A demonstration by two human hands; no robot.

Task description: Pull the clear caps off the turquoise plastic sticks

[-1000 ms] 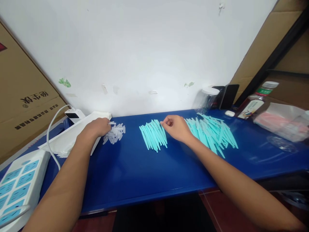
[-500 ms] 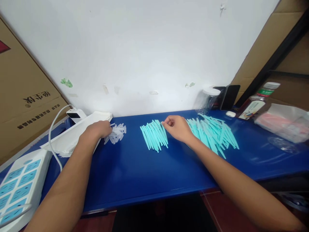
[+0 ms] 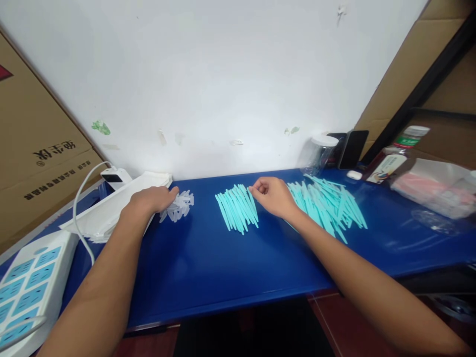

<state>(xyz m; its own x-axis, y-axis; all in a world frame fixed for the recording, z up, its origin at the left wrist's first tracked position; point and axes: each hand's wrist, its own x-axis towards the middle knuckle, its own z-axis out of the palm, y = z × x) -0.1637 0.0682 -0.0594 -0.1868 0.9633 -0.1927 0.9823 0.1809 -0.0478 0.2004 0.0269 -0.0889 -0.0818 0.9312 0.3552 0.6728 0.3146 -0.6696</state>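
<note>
My left hand (image 3: 154,199) is over the edge of a stack of white paper-like sleeves (image 3: 107,214). Its thumb stretches toward a small pile of translucent tapered caps (image 3: 180,206); the other fingers are mostly hidden, and no held item shows. My right hand (image 3: 270,196) is closed in a pinch at the upper end of the rightmost thin teal stick (image 3: 253,201). That stick lies at the edge of a neat side-by-side row of teal sticks (image 3: 236,208). Right of the hand spreads a looser heap of teal sticks (image 3: 330,206), partly behind my wrist.
A power strip (image 3: 29,287) and a white device (image 3: 116,177) with a cable sit at the left. At the right are a lidded clear jar (image 3: 320,153), a phone (image 3: 353,149), a white case (image 3: 354,175), a bottle (image 3: 396,156) and a plastic bag (image 3: 435,188).
My left thumb has extended outward, and the small pale piece near its fingertips no longer shows there. My right hand has stayed at the row's edge. The view has shifted very slightly.
</note>
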